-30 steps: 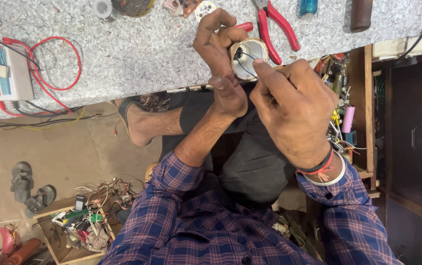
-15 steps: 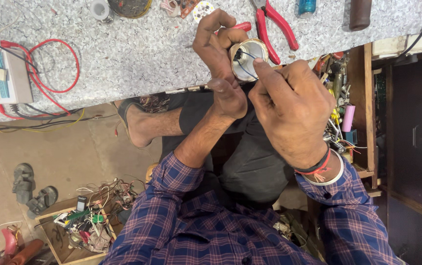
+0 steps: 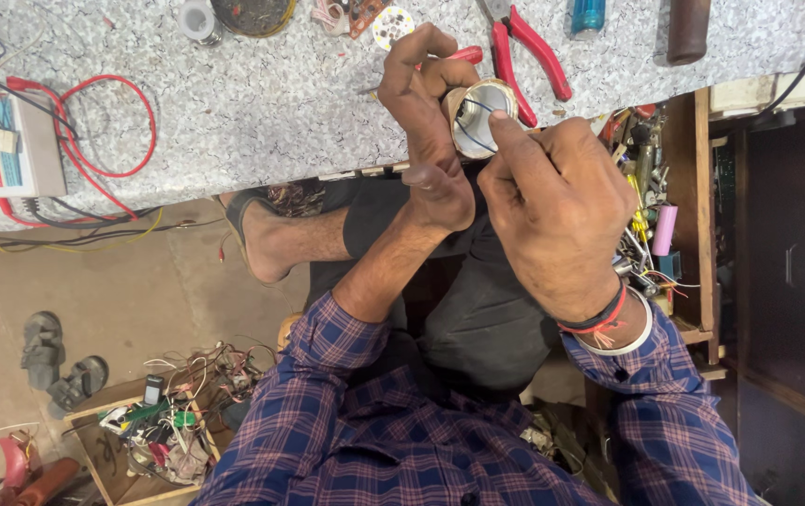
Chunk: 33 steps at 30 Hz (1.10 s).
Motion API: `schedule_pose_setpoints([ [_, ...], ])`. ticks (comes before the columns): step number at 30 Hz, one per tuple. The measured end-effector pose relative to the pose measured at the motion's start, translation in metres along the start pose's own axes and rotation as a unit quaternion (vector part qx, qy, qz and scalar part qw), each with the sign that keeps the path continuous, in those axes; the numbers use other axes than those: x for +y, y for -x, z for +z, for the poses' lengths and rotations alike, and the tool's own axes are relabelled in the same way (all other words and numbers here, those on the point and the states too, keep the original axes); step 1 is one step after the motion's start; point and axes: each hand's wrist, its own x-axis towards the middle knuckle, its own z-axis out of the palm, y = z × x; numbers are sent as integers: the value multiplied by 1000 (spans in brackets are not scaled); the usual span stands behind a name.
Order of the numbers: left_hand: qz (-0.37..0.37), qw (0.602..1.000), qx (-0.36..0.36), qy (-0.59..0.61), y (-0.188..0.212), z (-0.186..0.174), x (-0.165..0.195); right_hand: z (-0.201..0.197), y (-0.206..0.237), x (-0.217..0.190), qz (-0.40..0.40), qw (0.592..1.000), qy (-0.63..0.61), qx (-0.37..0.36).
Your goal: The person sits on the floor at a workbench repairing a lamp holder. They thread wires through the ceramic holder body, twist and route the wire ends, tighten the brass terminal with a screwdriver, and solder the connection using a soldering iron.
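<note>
**Fine wire work over the bench edge**

Speckled grey stone fills the top of the view, the bench (image 3: pixel 262 103) strewn with tools, and right at its near edge sits the action: a small round metal housing (image 3: pixel 479 112), open end facing up, held just above the bench lip. The left hand (image 3: pixel 426 112) wraps its fingers around the housing's far side and grips it firmly. The right hand (image 3: pixel 552 201) comes in from the near side, forefinger and thumb pinched together at the rim on a thin dark wire (image 3: pixel 471 134) that loops across the housing's mouth.

Judging by that pinch, this is a feeding or seating job, and doing it well looks like a matter of a steady left-hand grip, with the right working in small, controlled moves so the thin wire does not kink or snag on the rim.

Just beyond, red-handled pliers (image 3: pixel 524 52) lie on the bench, almost touching the left hand's fingers. A small white round board (image 3: pixel 391 25) sits near the far edge, and a blue cylinder (image 3: pixel 587 15) and a brown one (image 3: pixel 687 30) stand further right. Well away on the left, a white meter box (image 3: pixel 4 141) trails red leads (image 3: pixel 107 122). Down on the floor, a box of tangled wires (image 3: pixel 163 431).
</note>
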Motion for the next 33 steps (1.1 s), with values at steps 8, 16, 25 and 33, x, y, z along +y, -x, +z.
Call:
schedule_pose_setpoints([
  [8, 6, 1000, 1, 4, 0, 2, -3, -1, 1, -1, -1, 1000, 1, -6],
  [16, 7, 1000, -16, 5, -3, 1, 3, -5, -6, -5, -8, 1000, -19, -24],
  [25, 16, 1000, -25, -7, -7, -4, 6, -14, -29, -5, -22, 994, -111, -9],
  [33, 24, 998, -42, -28, -21, -6, 14, 7, -25, 21, 139, 937, -317, -47],
])
